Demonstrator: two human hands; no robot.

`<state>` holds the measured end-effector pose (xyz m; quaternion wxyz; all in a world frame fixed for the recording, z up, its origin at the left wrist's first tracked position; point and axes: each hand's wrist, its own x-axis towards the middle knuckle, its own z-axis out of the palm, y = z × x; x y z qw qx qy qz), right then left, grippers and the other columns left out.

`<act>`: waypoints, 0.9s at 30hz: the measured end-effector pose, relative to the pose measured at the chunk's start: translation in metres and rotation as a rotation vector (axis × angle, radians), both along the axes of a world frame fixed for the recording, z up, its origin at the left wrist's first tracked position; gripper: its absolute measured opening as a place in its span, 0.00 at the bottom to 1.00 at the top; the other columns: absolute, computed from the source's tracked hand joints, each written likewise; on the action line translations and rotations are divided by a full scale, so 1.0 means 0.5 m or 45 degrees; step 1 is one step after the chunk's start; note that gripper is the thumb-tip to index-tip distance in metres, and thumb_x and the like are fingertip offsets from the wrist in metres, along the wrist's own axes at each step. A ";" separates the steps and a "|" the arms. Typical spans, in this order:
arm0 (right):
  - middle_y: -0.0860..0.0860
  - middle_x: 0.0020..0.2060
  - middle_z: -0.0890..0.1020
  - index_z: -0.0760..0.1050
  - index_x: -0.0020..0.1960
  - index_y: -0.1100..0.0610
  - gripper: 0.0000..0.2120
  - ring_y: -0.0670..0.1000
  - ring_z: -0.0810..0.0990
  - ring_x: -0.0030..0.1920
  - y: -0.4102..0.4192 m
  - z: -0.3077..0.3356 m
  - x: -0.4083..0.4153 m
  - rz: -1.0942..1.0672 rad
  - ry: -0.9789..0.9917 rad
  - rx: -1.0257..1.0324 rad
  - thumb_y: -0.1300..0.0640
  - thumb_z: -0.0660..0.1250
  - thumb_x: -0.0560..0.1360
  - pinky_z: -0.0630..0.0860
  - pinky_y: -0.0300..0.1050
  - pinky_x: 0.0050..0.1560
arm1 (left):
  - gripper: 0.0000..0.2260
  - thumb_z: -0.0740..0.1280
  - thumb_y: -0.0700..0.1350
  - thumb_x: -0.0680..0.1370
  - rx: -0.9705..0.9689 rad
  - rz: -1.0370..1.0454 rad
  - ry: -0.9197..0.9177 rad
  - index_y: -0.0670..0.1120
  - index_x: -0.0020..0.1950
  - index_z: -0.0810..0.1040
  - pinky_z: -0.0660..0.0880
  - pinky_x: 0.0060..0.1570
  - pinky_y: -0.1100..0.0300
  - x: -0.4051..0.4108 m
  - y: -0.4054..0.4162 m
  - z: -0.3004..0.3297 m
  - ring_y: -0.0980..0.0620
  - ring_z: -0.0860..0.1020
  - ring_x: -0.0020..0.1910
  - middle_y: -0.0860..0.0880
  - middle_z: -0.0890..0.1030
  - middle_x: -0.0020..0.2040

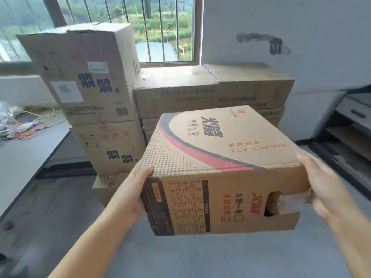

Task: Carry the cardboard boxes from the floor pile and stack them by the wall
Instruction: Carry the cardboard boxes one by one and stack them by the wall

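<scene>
I hold a brown cardboard box (pixel 216 157) with a red and dark stripe and "MICRO-ATX" print in mid-air before me. My left hand (pixel 138 189) grips its near left corner, thumb on top. My right hand (pixel 323 187) grips its right side, beside a torn handle hole. Behind it, by the window wall, stands a tall stack of boxes (pixel 86 81) on the left. A lower, wide stack of flat boxes (pixel 212 87) stands to its right.
A grey table (pixel 24 155) with loose wires and bags runs along the left. A grey cabinet with a drawer and open shelves (pixel 351 125) stands at the right. Barred windows (pixel 160 29) sit above the stacks. Grey floor (pixel 180 257) lies below.
</scene>
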<state>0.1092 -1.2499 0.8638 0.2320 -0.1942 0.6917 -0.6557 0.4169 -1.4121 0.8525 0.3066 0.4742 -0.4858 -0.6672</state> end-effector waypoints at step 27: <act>0.51 0.54 0.82 0.76 0.62 0.53 0.13 0.50 0.81 0.52 -1.121 0.210 -0.335 0.413 0.021 -0.456 0.51 0.60 0.81 0.78 0.49 0.50 | 0.13 0.61 0.47 0.80 -0.552 0.430 0.132 0.48 0.63 0.74 0.79 0.42 0.54 -0.308 -1.011 0.276 0.48 0.82 0.47 0.44 0.83 0.51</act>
